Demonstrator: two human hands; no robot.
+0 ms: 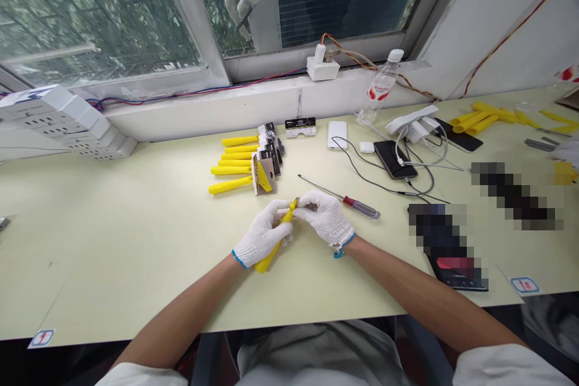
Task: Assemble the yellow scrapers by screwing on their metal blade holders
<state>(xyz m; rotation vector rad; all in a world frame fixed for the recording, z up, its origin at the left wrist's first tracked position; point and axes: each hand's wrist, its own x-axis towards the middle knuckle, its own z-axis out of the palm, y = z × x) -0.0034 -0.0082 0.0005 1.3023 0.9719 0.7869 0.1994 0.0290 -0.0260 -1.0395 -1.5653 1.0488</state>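
My left hand (266,232), in a white knitted glove, is closed around a yellow scraper handle (266,262). The handle slants away from me, its wide end toward the table's front edge. At its narrow far end, the gloved fingers of my right hand (323,217) are pinched together against the tip; any small part between them is hidden. A screwdriver (359,207) with a red and clear grip lies just beyond my right hand. Farther back, several yellow-handled scrapers (233,184) lie in a row, their heads in card packaging.
Stacked white boxes (90,123) stand at the back left. Behind the screwdriver are a black-and-white package (300,127), a white power bank (337,135), a cabled phone (394,159) and a plastic bottle (374,96). More yellow handles (479,119) lie at the far right.
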